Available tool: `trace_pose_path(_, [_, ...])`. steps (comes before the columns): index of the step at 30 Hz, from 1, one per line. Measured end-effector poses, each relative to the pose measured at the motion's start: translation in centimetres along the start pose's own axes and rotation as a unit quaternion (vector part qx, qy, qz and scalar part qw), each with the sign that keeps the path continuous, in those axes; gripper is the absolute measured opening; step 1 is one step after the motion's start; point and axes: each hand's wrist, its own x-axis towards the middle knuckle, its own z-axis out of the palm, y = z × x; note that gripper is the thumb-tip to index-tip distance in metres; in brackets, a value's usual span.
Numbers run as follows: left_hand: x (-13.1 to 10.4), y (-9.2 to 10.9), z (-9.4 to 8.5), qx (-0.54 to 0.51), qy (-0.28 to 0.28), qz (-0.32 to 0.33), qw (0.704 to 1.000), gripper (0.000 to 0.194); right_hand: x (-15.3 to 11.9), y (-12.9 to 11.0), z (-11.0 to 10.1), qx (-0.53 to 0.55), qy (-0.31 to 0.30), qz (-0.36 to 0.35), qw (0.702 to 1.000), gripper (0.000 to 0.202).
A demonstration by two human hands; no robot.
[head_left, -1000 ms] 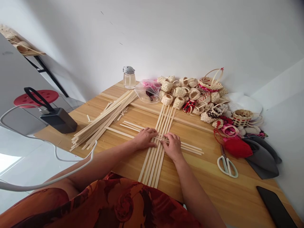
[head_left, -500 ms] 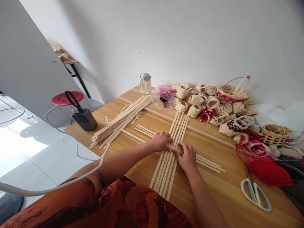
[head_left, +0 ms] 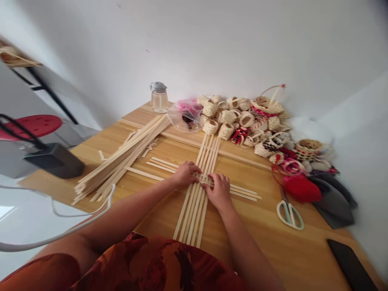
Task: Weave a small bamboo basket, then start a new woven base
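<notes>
Several pale bamboo strips [head_left: 209, 149] lie side by side on the wooden table [head_left: 273, 242], running from its near edge toward the far wall. Thinner strips [head_left: 245, 192] cross them at the middle, woven in. My left hand [head_left: 185, 173] rests palm down on the left side of the crossing, fingertips on the strips. My right hand [head_left: 218, 190] presses flat on the right side of the crossing. Neither hand lifts anything.
A bundle of loose strips [head_left: 121, 159] lies at left. Small woven baskets [head_left: 239, 119] are heaped at the back, beside a glass jar [head_left: 159, 97] and a plastic bag [head_left: 185, 117]. Scissors [head_left: 289, 211], red yarn [head_left: 303, 188], grey cloth [head_left: 333, 202] and a phone [head_left: 351, 264] lie right. A black charger [head_left: 53, 161] sits left.
The camera swung left and back again. Both hands stayed on the crossing, their fingers shifting slightly on the strips.
</notes>
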Motion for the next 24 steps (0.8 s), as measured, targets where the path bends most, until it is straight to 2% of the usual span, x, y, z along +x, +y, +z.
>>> trace_pose_path(5, [0.2, -0.3, 0.4, -0.017, 0.011, 0.004, 1.0, 0.028, -0.1, -0.8, -0.7, 0.003, -0.025, 0.041, 0.999, 0.037])
trace_pose_path(10, [0.3, -0.1, 0.3, -0.004, -0.012, -0.008, 1.0, 0.03, -0.1, -1.0, -1.0, 0.036, -0.038, 0.085, 0.995, 0.036])
trace_pose_path(19, [0.4, -0.1, -0.1, -0.001, -0.027, -0.018, 0.999, 0.03, -0.2, -0.9, -1.2, 0.067, -0.039, 0.089, 0.993, 0.039])
trace_pose_path(21, [0.2, -0.4, -0.5, 0.013, -0.014, -0.027, 0.999, 0.027, -0.2, -0.9, -1.2, 0.06, -0.031, 0.077, 0.995, 0.038])
trace_pose_path(24, [-0.4, -0.9, -1.2, 0.041, 0.036, -0.064, 0.996, 0.025, -0.3, -0.6, -0.9, 0.051, -0.019, 0.058, 0.997, 0.035])
